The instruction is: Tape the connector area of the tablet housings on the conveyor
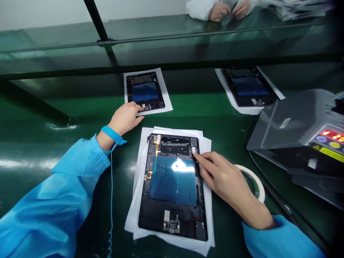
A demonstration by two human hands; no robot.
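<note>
An opened tablet (172,215), its inner parts and blue battery (173,179) showing, lies on stacked white sheets (137,211) in front of me. The outstretched index finger of my right hand (223,175) touches the tablet's upper right edge, at the lower end of a small white strip (194,149). My left hand (126,116) reaches forward to the near left corner of a second opened tablet (145,91) on its own white sheet (166,98). Thumb and forefinger are apart there; the other fingertips are hidden. A blue wrist strap (111,134) with a coiled cord circles my left wrist.
A grey tape dispenser (287,125) with a red display stands at the right, beside a roll of pale tape (259,188). Another opened tablet (249,86) lies behind it. Dark posts (34,102) rise at the left. Across the bench are another person's hands (228,10).
</note>
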